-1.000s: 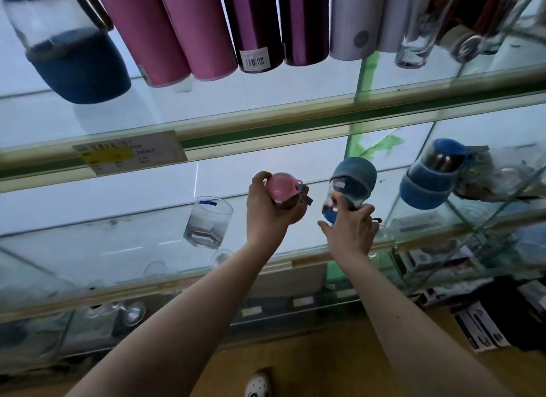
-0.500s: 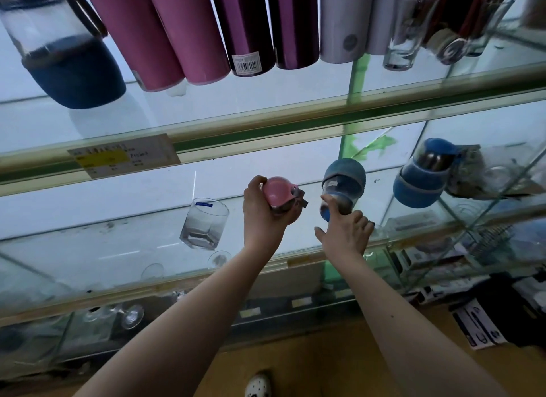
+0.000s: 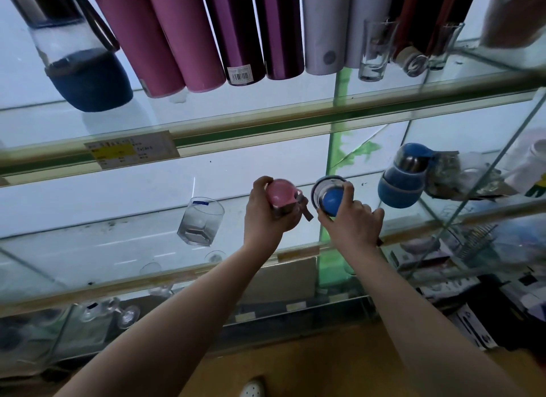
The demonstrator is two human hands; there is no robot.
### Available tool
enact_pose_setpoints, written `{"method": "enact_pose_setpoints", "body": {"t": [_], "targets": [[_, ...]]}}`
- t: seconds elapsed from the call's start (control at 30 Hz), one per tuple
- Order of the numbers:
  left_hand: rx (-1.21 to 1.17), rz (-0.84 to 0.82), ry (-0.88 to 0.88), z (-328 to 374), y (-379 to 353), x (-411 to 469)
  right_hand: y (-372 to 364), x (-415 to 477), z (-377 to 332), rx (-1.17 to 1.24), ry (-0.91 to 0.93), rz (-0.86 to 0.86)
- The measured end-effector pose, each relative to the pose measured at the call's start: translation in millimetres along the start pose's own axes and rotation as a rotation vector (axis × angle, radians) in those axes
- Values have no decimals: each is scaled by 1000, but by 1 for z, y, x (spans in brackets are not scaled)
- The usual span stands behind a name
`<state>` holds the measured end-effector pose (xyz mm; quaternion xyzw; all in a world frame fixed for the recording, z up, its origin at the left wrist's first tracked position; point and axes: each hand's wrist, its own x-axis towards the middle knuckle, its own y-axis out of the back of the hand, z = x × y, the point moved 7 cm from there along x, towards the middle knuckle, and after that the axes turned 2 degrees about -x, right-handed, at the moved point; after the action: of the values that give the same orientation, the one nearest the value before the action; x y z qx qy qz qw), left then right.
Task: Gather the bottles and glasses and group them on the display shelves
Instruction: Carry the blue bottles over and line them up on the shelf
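Note:
My left hand [image 3: 267, 219] grips a small bottle with a pink cap [image 3: 279, 193] over the middle glass shelf [image 3: 124, 240]. Beside it my right hand [image 3: 353, 223] holds a small glass bottle with a blue cap [image 3: 330, 197], tipped so the cap faces me, fingers curled round its side. A similar blue-sleeved bottle [image 3: 403, 176] stands further right on the same shelf. A clear tumbler [image 3: 201, 221] stands to the left of my hands.
The upper shelf [image 3: 266, 124] carries a blue-sleeved glass bottle [image 3: 79, 56], pink, purple and white flasks [image 3: 189, 36], and tall shot glasses [image 3: 375, 51]. Stemmed glasses [image 3: 124, 311] sit on the lowest shelf. Boxes and packaged goods [image 3: 472, 293] crowd the right side.
My right hand has closed round the blue-capped bottle and tipped it toward me, so its cap now faces the camera. The left hand keeps the pink-capped bottle in about the same place.

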<state>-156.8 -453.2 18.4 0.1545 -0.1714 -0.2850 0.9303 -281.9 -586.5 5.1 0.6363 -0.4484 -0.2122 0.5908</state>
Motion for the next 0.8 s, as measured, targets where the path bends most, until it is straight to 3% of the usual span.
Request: {"method": "enact_pose_setpoints", "body": {"t": [0.23,0.43,0.57,0.8], "targets": [[15,5,23,13,2,-15,8,-13,1,262,69,24],[33,37,29,17,12,-26,37,-22,-10,333,189,279],[21,77,32,17,22,-31,64,-33,-19,470,172,360],[12,134,-26,8,67,-36,87,-58,-57,386,226,448]]}}
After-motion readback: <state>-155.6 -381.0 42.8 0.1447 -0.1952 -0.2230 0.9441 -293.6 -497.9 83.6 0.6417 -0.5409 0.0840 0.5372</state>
